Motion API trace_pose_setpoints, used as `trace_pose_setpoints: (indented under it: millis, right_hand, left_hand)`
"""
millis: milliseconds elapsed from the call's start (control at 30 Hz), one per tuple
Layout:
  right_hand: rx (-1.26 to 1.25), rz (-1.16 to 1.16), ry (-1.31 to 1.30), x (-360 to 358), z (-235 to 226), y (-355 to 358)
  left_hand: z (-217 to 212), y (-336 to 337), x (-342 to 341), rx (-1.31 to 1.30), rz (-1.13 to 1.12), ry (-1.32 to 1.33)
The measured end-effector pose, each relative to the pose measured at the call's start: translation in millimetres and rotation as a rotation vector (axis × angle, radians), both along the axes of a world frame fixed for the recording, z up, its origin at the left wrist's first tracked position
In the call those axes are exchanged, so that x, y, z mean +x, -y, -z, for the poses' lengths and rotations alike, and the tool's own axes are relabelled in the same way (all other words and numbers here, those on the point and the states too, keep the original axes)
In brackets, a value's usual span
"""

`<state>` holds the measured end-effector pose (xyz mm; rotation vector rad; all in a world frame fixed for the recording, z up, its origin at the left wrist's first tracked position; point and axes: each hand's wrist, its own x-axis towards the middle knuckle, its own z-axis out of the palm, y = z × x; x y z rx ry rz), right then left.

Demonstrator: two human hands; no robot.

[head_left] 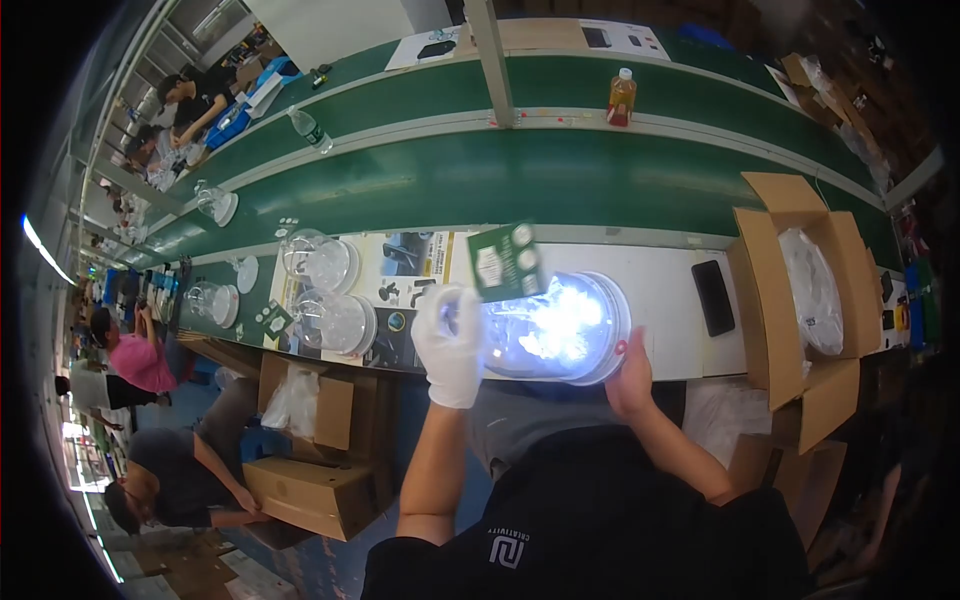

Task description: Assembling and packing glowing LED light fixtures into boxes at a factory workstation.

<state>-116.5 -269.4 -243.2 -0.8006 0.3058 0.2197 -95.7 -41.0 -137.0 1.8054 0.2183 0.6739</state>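
A clear plastic dome lamp (606,330) lies on its side at the table's front edge, glowing bright white inside. My bare right hand (630,375) grips the rim of its round base, the thumb beside a small red spot. My left hand (447,345), in a white glove, is raised at the dome's other end with curled fingers. Against those fingers is a green printed card (505,262), slightly blurred, above the dome. Glare hides what is inside the lamp. To the left, two more clear domes, an upper one (322,262) and a lower one (335,322), rest unlit on printed sheets.
A black phone (713,298) lies right of the lamp. Beyond it stands an open cardboard box (760,290) holding a plastic-wrapped item. Bottles stand on the shelf ledge, one amber (621,97). At left, a seated co-worker (185,475) reaches to a carton (310,495) on the floor.
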Motion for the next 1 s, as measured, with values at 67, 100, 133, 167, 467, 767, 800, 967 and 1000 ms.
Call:
trace_pose_setpoints:
  millis: [67, 100, 133, 167, 467, 767, 800, 967, 1000]
  right_hand:
    - [-0.34, -0.091, 0.107, -16.0, -35.0, -14.4]
    - [-0.49, -0.163, 0.196, -20.9, -43.0, -17.2]
    - [-0.46, -0.232, 0.26, -23.2, -39.1, -15.0]
    - [-0.579, -0.182, 0.507, -22.8, -47.4, -22.8]
    - [-1.178, -0.414, 1.448, -47.7, -78.5, -70.8]
    - [-0.883, -0.261, 1.301, -27.2, -41.6, -50.9]
    - [-0.893, -0.378, 1.037, -23.2, -36.3, -33.9]
    - [-0.174, -0.465, 0.185, 14.9, 38.6, 19.3]
    - [-0.177, -0.408, 0.137, 19.3, 43.8, 17.7]
  left_hand:
    - [53.2, -16.6, -5.1, -0.582, 0.006, 0.095]
    - [61.6, -18.2, -5.4, -0.886, 0.022, 0.133]
    - [45.6, -6.0, -6.4, -1.021, 0.022, 0.132]
    - [49.4, -6.3, -8.1, -1.019, 0.029, 0.121]
    - [127.7, -45.1, -27.8, -1.484, 0.233, 0.183]
    - [90.4, -51.8, -35.9, -1.283, -0.012, 0.212]
    - [85.6, -53.8, -34.0, -1.073, 0.045, 0.244]
    - [56.1, -11.6, 4.5, -0.219, 0.104, -0.1]
    - [58.9, -5.8, 15.8, -0.123, 0.104, -0.096]
